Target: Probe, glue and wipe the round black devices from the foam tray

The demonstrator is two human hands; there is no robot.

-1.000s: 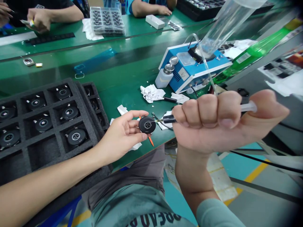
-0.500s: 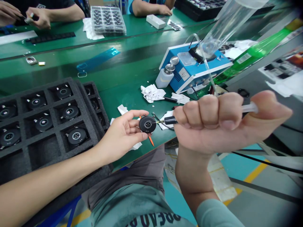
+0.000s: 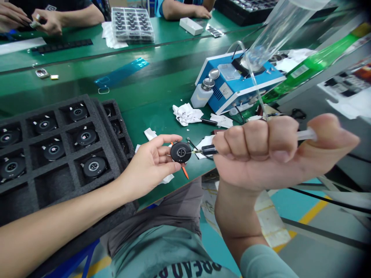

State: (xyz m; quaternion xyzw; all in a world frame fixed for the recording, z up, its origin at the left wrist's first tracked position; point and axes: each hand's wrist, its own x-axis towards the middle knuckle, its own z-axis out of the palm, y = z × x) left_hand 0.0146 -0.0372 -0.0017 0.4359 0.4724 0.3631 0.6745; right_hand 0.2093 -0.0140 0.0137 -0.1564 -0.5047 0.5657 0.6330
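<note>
Between the thumb and fingers of my left hand (image 3: 155, 160) is a round black watch back cover (image 3: 180, 152) with a ring of contacts in its middle, held over the bench's front edge. My right hand (image 3: 257, 152) is a fist around a dispensing syringe (image 3: 209, 150); its thin needle tip is at the cover's right side, and I cannot tell if it touches. My right thumb lies at the syringe's pale rear end. An orange stick (image 3: 184, 172) shows partly behind the cover.
On the left, a dark foam tray (image 3: 62, 146) holds several similar covers. Behind my right hand stand a blue dispenser box (image 3: 224, 87), a white pump bottle (image 3: 202, 94), crumpled tissue (image 3: 188, 115) and a green bottle (image 3: 313, 61). Across the bench, co-workers' hands (image 3: 49, 23) work near a clear tray (image 3: 132, 25).
The blue film strip and small parts on the green surface beyond have shifted slightly right. My right hand and the needle have moved a tiny bit right and down; my left hand stays put.
</note>
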